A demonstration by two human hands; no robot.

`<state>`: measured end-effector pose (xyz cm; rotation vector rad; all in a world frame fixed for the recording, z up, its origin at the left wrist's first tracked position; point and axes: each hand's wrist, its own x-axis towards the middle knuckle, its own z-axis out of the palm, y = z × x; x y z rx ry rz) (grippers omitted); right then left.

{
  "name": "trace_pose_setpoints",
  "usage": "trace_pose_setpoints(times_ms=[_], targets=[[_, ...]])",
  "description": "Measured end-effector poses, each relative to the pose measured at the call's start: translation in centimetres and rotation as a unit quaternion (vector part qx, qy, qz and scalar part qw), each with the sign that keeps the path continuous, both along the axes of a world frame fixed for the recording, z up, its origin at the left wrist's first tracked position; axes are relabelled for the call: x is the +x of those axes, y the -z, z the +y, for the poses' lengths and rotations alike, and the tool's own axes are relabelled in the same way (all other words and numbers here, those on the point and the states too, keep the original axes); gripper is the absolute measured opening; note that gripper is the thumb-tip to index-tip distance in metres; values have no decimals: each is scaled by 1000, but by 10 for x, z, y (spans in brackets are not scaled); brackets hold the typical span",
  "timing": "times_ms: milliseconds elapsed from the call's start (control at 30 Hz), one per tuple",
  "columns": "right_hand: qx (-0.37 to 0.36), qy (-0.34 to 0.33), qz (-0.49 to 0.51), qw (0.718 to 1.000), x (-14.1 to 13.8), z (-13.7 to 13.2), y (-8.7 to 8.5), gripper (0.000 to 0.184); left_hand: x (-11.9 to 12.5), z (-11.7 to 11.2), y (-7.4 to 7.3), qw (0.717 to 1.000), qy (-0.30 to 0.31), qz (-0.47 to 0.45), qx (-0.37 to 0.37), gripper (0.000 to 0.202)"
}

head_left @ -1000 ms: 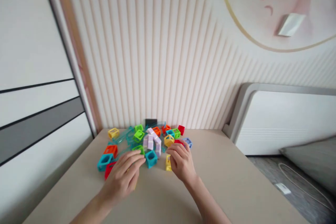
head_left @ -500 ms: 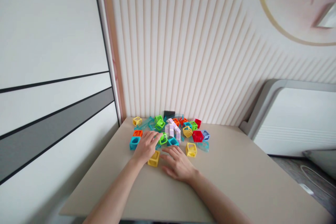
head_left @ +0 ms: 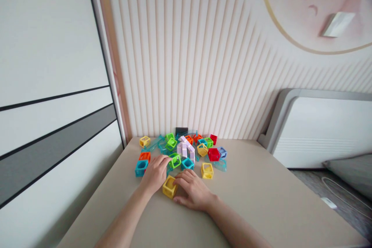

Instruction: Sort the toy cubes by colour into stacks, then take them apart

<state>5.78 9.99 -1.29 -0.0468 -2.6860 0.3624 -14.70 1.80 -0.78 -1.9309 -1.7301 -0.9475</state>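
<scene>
Over the near left side of the pile, my left hand has its fingers closed together at the left edge of a bright green open-framed cube; the thumb is hidden. My right hand grips the right side of a yellow open-framed cube, fingers at its upper right edge and thumb near its lower corner. Just beyond my right hand sits a blue cube. A second yellow cube stands to its right. An orange cube and another blue cube lie left of my left hand.
Lavender pieces, a red cube, more coloured cubes and translucent teal pieces crowd the table's back. A black block rests near the ribbed wall. A white cabinet borders the left.
The view has turned slightly right. My right hand has moved left onto the yellow cube, which sits a little closer to it. My left hand stays by the green cube.
</scene>
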Motion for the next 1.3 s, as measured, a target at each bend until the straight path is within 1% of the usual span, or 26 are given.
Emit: trace_pose_setpoints(times_ms=[100,167,200,300,433,500,600,667,767,933,1033,1100,1167,1233,1300], targets=[[12,2,11,1000,5,1,2,20,2,-3,-3,1000,3,-13,19,39],[19,0,34,999,9,2,1,6,5,-7,-6,999,27,-23,28,37],[16,1,52,999,11,4,0,4,7,-9,-8,998,46,-27,28,37],[-35,33,125,991,18,9,-2,7,13,-14,-11,993,110,-43,22,40],[-131,104,229,959,24,16,-1,8,23,-14,-7,983,158,-93,3,48],[-151,115,251,949,24,17,1,8,28,-12,-2,977,176,-118,-11,49],[-161,110,266,944,21,16,4,8,34,-9,5,968,202,-146,-10,42],[-168,104,277,940,18,14,5,8,37,-7,8,969,190,-156,12,34],[-179,94,269,942,14,11,6,10,41,-5,10,976,147,-150,59,27],[-186,71,214,956,15,9,2,18,43,-5,6,976,115,-144,113,27],[-174,56,212,960,19,6,-1,22,42,-5,4,972,105,-167,126,29],[-159,49,214,963,21,4,-3,26,42,-4,3,970,107,-191,108,32],[-140,51,216,965,22,4,-4,31,42,-3,6,966,113,-222,70,34],[-124,59,229,964,21,5,-2,34,42,-2,10,958,118,-258,31,37],[-115,68,250,959,20,6,1,33,44,-3,15,950,129,-285,10,41]])
